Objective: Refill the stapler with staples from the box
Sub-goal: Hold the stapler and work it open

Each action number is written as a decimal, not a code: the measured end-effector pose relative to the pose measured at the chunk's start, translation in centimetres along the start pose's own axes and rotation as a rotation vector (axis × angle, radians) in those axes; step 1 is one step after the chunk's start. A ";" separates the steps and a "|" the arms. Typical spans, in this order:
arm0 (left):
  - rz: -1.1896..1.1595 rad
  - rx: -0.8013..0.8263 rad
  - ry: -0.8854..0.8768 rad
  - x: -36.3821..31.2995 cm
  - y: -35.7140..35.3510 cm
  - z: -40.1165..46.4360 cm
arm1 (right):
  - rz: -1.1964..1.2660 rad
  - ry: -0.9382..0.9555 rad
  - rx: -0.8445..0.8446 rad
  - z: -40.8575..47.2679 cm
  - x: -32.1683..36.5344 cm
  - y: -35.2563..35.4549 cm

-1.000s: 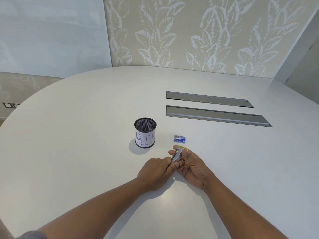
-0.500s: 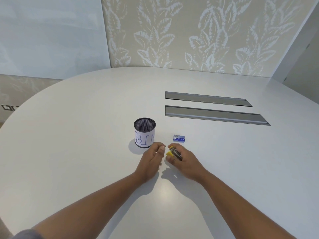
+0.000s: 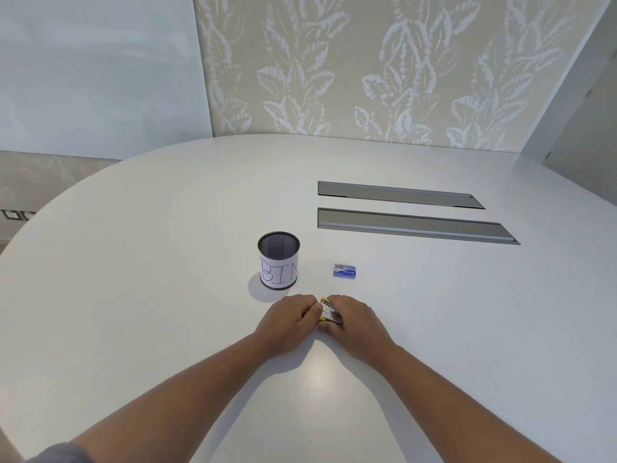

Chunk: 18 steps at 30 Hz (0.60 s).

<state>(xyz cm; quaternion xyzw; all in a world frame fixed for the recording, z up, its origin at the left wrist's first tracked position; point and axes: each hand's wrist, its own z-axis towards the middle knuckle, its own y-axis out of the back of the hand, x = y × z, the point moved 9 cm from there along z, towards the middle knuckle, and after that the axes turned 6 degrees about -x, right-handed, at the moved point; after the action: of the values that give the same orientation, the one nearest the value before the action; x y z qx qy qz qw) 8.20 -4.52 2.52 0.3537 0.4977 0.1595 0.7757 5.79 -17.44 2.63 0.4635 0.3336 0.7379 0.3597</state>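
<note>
Small stapler (image 3: 329, 311), yellow plastic with a shiny metal top, sits low over the smooth white table (image 3: 150, 295), pinched between both hands. Right hand (image 3: 352, 320) has fingers curled around it, left hand (image 3: 293, 317) grips its near end. Little blue staple box (image 3: 344, 271) lies just beyond, apart. Black mesh cup (image 3: 278, 260) with a paper "BIN" label is left of that.

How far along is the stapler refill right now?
Early stage. Both the left hand and right hand hold the small yellow stapler over the table, seemingly working it open. The blue staple box lies untouched beside the mesh bin. Taking staples, loading and closing remain.
</note>
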 end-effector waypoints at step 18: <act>0.021 -0.035 -0.015 -0.1 -0.1 -0.3 | -0.035 -0.080 -0.037 -0.7 0.5 0.4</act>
<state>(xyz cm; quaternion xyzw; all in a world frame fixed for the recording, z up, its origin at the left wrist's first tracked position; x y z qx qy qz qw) 7.86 -4.54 2.41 0.3466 0.4853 0.1737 0.7837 4.91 -17.34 2.92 0.4799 0.3135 0.7183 0.3943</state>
